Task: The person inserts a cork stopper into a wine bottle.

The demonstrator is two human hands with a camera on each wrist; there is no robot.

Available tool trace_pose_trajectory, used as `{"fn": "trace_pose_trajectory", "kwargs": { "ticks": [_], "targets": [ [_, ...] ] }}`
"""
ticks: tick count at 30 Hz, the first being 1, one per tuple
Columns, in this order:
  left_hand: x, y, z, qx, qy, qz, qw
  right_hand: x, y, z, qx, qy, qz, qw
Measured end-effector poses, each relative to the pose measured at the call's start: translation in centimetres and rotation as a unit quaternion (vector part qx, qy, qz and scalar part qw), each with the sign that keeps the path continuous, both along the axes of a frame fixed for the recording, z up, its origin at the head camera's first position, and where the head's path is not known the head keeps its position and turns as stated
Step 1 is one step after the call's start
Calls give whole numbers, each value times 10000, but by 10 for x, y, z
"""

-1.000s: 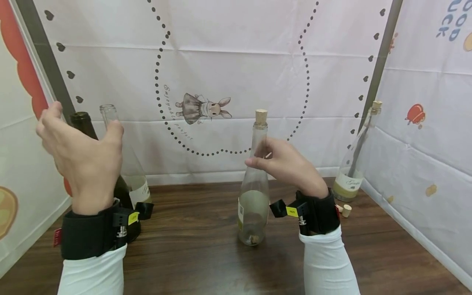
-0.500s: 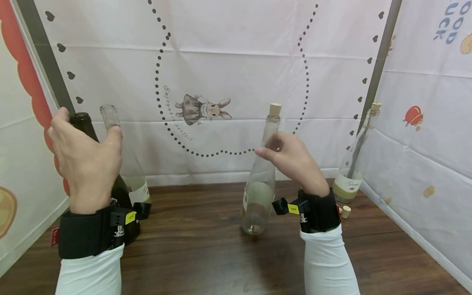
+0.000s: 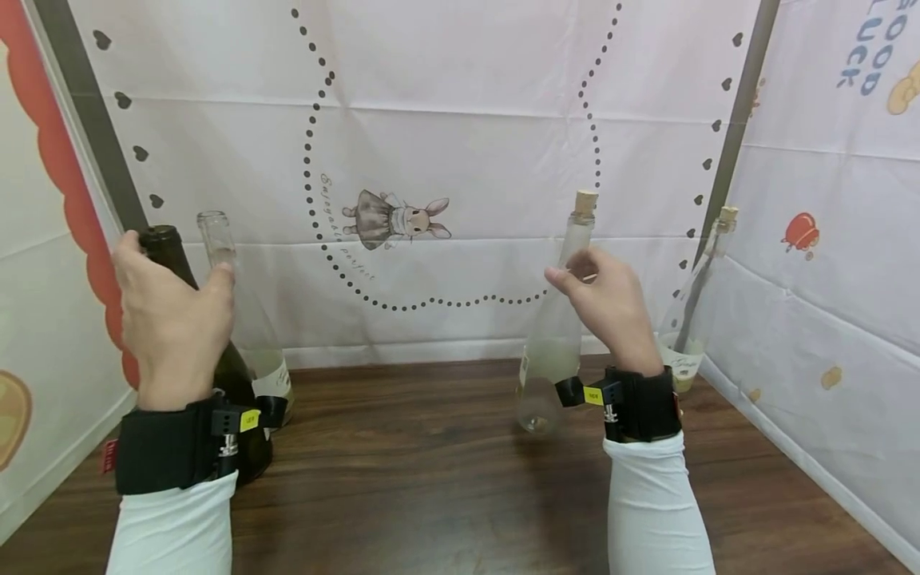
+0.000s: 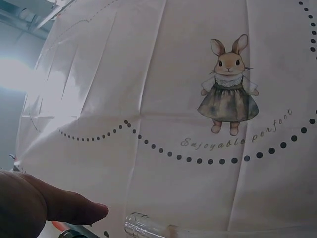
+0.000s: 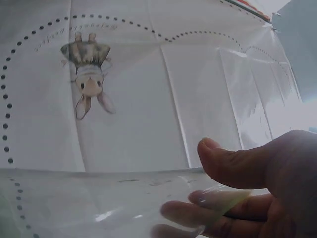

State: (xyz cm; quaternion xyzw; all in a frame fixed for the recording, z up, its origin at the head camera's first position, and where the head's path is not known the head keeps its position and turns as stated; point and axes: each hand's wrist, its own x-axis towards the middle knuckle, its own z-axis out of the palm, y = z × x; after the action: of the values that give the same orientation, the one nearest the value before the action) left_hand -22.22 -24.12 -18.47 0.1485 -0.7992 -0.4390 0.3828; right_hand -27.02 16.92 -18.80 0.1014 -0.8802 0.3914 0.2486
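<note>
My right hand (image 3: 614,299) grips the neck of a clear glass wine bottle (image 3: 553,359), its top leaning slightly right. A cork (image 3: 585,204) sits in its mouth. In the right wrist view, thumb and fingers lie around the clear glass. On the left, my left hand (image 3: 172,319) is at the neck of a dark green wine bottle (image 3: 164,246), fingers left of the neck and thumb extended on the right. Behind that bottle stands another clear bottle (image 3: 244,303), without a cork in its mouth. The left wrist view shows the thumb (image 4: 74,206) straight.
At the back right stands a third clear bottle (image 3: 704,307) with a cork (image 3: 728,215), partly behind my right wrist. The brown wood table (image 3: 402,463) is bounded by white printed cloth walls (image 3: 446,168) at the back and both sides.
My right hand has carried the corked clear bottle rightward and back across the table. My left hand has shifted slightly right and down towards the dark green bottle's neck.
</note>
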Motion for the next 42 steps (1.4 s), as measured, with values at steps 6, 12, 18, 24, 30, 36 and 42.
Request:
{"fn": "trace_pose_trajectory", "kwargs": {
  "ticks": [6, 12, 18, 24, 30, 36, 42],
  "targets": [
    [-3, -5, 0, -89, -152, 102, 9998, -13, 16, -6, -202, 370, -292, 9987],
    [-4, -7, -1, -185, -191, 122, 9996, -23, 26, -12, -358, 507, -496, 9968],
    [-3, -7, -1, -159, -225, 112, 9996, -32, 29, -15, -653, 546, -735, 9937],
    [-5, -7, -2, -189, -208, 88, 9996, -41, 32, -20, -1141, 759, -963, 9859],
    [-5, -8, -2, -189, -207, 90, 9996, -49, 34, -25, -1322, 886, -1076, 9814],
    [-6, -7, -2, -249, -189, 145, 9994, -57, 36, -30, -1576, 964, -1173, 9758],
    [-8, -7, -3, -438, -166, 192, 9987, -65, 40, -38, -1701, 994, -1359, 9709]
  ]
}}
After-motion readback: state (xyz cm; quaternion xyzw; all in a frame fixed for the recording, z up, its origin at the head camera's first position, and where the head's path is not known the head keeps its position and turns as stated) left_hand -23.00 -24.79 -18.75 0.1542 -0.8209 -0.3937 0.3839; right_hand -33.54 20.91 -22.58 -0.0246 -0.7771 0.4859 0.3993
